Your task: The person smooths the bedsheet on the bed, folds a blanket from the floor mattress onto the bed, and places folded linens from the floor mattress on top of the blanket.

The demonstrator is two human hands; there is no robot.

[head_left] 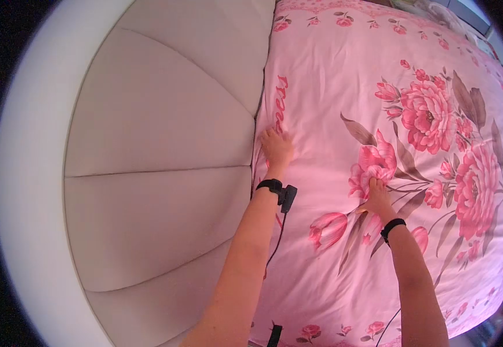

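Bedspread (327, 104), pink with peony print: was laid out right alongside the padded headboard (164, 127), kinda wrinkly nearby. Had the left hand (276, 149) down on it near that edge, by some red lettering (281, 95); honestly couldn't tell if pinching or just pressing. Had the right hand (378, 200) spread loose, unclenched, on a printed flower (374, 159). Wore black wristbands (392, 229) on both sides, plus a small black gadget (288, 199) with a cable (277, 246) on the left.

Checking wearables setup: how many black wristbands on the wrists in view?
2: left wristband, behind the left hand, near the beige padded panel; right wristband, behind the right hand, over the pink floral bedding. Both wrists are visible.
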